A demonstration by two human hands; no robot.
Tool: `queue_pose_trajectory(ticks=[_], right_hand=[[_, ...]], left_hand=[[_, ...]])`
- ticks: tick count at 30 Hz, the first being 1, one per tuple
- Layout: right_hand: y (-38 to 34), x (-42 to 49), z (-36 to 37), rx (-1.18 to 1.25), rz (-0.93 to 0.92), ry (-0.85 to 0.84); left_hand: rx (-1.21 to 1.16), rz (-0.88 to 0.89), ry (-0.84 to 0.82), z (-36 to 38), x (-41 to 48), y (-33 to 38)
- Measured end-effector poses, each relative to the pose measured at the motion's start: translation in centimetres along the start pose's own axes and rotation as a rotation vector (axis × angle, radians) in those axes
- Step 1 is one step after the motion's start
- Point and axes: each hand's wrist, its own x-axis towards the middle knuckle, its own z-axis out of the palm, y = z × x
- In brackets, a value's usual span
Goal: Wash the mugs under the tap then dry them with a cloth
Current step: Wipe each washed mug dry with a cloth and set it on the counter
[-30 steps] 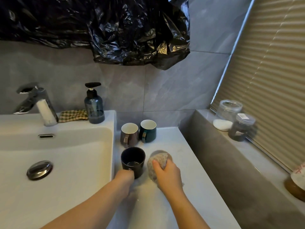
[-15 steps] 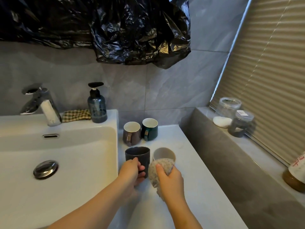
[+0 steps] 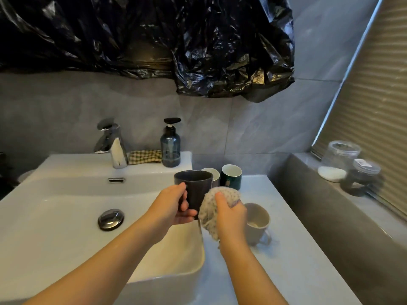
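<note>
My left hand (image 3: 174, 205) grips a dark mug (image 3: 196, 186) by its handle and holds it upright in the air over the sink's right edge. Beside it, my right hand (image 3: 231, 214) clutches a dotted cloth (image 3: 211, 208) that touches the dark mug's right side. A beige mug (image 3: 257, 221) stands on the counter just right of that hand. Behind the dark mug are a brown mug (image 3: 213, 173), mostly hidden, and a green mug (image 3: 231, 176). The tap (image 3: 113, 146) stands at the back of the white sink (image 3: 66, 203) with no water running.
A blue soap pump bottle (image 3: 170, 146) and a checked cloth (image 3: 145, 155) sit on the sink's back ledge. Two lidded glass jars (image 3: 343, 159) stand on the grey ledge (image 3: 330, 208) at right, by the window blind. A black plastic sheet (image 3: 154, 36) hangs on the wall above.
My left hand has taken the dark mug by the handle and lifted it off the counter. My right hand has lifted the cloth off the beige mug and brought it against the dark mug.
</note>
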Motion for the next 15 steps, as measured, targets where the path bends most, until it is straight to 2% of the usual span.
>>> queue_pose_trajectory(ticks=[7,10,12,15], right_hand=[[1.8,-1.8,4.9,-0.015,0.13,-0.231],[3.0,-2.3,5.8,-0.036,0.187,-0.247],[3.6,-2.2,6.1,-0.037,0.223,-0.224],[4.0,-2.0,6.3,-0.061,0.209,-0.197]], left_hand=[[0.168,0.018,0.088,-7.0,0.3,-0.3],[0.265,0.07,0.119,-8.9,0.2,-1.8],[0.389,0.163,0.141,-10.0,0.1,-2.8],[0.748,0.334,0.182,-11.5,0.0,-4.0]])
